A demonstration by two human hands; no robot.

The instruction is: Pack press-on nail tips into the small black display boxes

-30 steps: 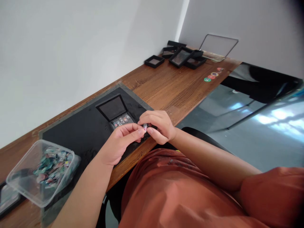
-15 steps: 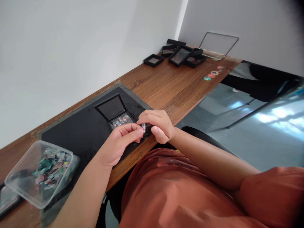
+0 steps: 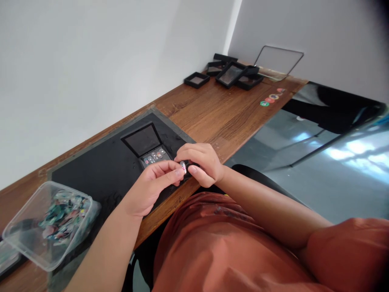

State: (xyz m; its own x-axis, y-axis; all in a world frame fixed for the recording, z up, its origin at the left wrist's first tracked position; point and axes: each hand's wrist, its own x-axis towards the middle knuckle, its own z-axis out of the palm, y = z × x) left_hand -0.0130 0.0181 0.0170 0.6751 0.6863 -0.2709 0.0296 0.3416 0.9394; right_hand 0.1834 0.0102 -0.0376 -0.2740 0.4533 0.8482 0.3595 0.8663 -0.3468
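Between the thumb and fingers of my left hand point(image 3: 158, 182) is a small, shiny press-on nail point(image 3: 183, 167), silvery with a touch of pink. My right hand point(image 3: 202, 162) is just right of it, fingers bent and thumb apart, with nothing visible in its grasp; whether a fingertip touches the nail I cannot tell. Behind my hands a small black case point(image 3: 141, 140) stands with its lid up on the black mat point(image 3: 100, 150). Several decorated nails point(image 3: 154, 155) lie in rows in its base, partly hidden by my left hand.
A clear plastic tub point(image 3: 50, 259) of glossy green and pink pieces stands at the left, beside a dark-edged case point(image 3: 10, 259). Black frame boxes point(image 3: 231, 75), a wire stand point(image 3: 279, 48) and round stickers point(image 3: 269, 100) are at the table's far end.
My right thumb has moved slightly left, closer to the nail. The nail is turned a little in my left fingers and shows more. The view has shifted slightly.
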